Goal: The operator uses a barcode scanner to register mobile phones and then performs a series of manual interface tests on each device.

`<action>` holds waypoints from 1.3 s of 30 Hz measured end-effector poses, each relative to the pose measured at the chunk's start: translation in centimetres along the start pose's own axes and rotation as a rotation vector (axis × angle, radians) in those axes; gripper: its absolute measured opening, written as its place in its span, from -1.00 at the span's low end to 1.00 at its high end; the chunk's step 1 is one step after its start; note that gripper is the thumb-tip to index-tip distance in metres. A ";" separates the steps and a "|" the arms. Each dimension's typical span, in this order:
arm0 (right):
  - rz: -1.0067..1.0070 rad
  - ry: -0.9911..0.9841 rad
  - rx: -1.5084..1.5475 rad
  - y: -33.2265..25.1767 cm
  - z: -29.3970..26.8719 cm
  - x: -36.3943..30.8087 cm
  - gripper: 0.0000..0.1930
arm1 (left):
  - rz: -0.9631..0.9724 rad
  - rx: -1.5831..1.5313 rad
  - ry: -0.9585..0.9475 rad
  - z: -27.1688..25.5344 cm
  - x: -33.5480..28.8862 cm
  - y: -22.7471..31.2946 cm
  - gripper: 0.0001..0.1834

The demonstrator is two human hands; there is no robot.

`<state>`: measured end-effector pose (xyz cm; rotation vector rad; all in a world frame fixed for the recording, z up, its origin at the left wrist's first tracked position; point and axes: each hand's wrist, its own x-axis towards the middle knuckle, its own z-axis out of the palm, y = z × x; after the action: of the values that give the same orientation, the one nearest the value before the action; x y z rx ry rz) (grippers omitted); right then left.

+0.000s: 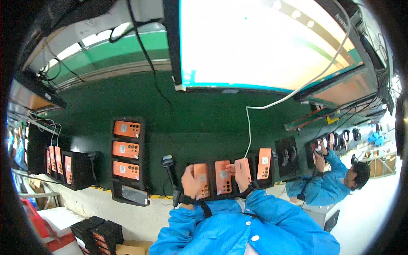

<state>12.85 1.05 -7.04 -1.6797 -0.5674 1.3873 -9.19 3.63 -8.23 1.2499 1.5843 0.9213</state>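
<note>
several orange phones stand in a black box at far left of my feed, a scanner just beside. next over, a long tray: three phones lying sideways, one dark-faced slab in the near slot. then a second scanner on its stand, just left of the work.

left hand is on the left phone, palm over its left side. i can't tell from here if the fingers are clamped on it or just resting; undersides hidden. phone's long axis runs away from the body, same as its neighbours in the front tray.

key relation: middle phone sits between the two hands, long axis near straight out, lenses at the near end. right hand is nearer: its fingertips reach left to that phone's right edge, contact likely, while the left is apart from it. can't call the right grip either.

right palm overlaps the cabled phone; white cable drops to its far end, i can't see if plugged. end phone is to the right, no hand on it. co-worker beyond.
</note>
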 end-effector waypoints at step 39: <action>0.173 -0.572 0.249 -4.1 -7.4 -0.4 -0.47 | -0.193 -0.064 0.004 3.5 -9.4 2.9 -0.77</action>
<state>20.42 0.46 -3.30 -1.1459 -0.5400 1.9947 -4.07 -4.81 -4.93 1.0318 1.6339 0.8454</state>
